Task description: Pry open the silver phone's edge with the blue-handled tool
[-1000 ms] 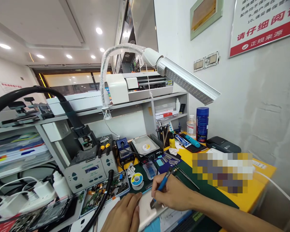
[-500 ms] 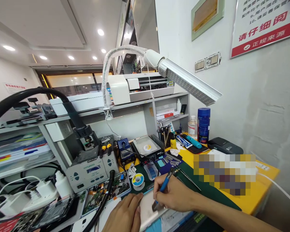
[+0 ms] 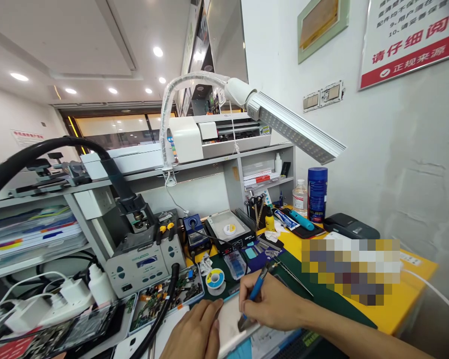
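Note:
A white flat panel (image 3: 228, 319) lies low in the middle of the view, partly covered by both hands. My left hand (image 3: 194, 326) holds it at its left end, fingers close together; their undersides are hidden. A slim tool with a blue handle (image 3: 255, 289) is gripped like a pen in my right hand (image 3: 271, 301). Its dark, flat tip (image 3: 242, 322) touches the panel's face; I cannot tell whether it is a blade or a scraper. Beneath the panel's near edge are printed sheets (image 3: 273, 341).
A solder spool (image 3: 215, 280) stands behind the panel, beside a tray of circuit boards (image 3: 164, 299). Tweezers (image 3: 294, 279) rest on the green mat (image 3: 333, 299). A black hose (image 3: 162, 319) crosses at left. A gooseneck lamp (image 3: 295, 124) hangs above.
The whole view has shifted slightly. The tool's tip stays at the panel's face, with only a small movement of my right hand. My left hand keeps its place.

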`<state>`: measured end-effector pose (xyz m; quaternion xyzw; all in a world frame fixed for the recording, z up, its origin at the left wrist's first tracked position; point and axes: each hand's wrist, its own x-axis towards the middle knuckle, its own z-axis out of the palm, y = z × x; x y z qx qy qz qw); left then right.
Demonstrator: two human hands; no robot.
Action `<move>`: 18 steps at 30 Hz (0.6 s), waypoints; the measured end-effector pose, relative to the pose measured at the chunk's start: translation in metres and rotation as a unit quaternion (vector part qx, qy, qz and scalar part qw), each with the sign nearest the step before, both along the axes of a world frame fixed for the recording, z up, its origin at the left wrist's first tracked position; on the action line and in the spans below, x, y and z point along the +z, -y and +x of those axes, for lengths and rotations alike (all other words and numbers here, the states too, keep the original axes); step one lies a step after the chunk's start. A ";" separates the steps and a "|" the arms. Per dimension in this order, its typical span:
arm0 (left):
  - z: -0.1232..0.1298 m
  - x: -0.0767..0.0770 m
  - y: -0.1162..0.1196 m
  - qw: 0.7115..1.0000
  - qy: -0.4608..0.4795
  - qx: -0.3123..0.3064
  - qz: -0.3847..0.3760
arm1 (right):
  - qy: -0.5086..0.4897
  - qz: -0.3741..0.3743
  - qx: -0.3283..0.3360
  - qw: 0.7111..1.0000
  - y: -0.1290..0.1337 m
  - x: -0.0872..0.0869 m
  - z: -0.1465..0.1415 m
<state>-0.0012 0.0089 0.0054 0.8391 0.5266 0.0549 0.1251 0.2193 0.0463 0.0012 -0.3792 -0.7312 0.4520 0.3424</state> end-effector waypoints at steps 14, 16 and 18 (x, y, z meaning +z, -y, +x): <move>-0.002 0.000 0.002 1.000 0.015 0.006 0.022 | 0.001 0.005 0.007 1.000 0.000 0.002 0.000; -0.002 0.000 0.002 1.000 0.014 0.008 0.022 | -0.004 0.013 -0.004 1.000 0.000 0.002 0.000; -0.002 -0.001 0.002 1.000 0.012 0.010 0.022 | -0.015 0.015 -0.002 1.000 0.000 0.002 -0.001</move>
